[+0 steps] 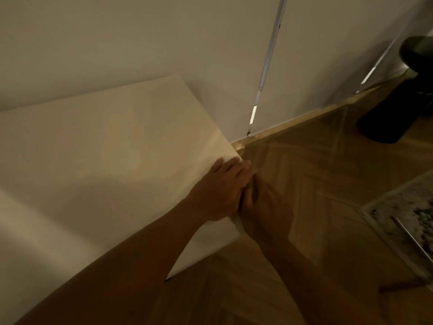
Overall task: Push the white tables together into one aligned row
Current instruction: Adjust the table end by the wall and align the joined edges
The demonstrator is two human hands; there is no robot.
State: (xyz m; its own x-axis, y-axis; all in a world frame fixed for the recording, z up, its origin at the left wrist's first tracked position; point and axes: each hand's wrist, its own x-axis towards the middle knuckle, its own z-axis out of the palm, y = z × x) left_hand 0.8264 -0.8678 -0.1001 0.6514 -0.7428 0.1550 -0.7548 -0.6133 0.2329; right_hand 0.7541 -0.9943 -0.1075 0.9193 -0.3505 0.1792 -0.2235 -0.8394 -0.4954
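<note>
One white table [105, 160] fills the left half of the view, its far edge against the wall. My left hand [220, 191] lies palm down on the top at the table's right edge, fingertips reaching the corner. My right hand [264, 207] is just beside it, pressed against the side of that same edge, fingers curled onto it. The two hands touch each other. No second table is in view. The light is dim.
A pale wall [164, 43] with two thin metal strips [264, 71] runs behind the table. Herringbone wood floor [316, 172] spreads to the right. A dark round object [398, 109] stands at the upper right and a patterned rug [403, 216] lies at the right edge.
</note>
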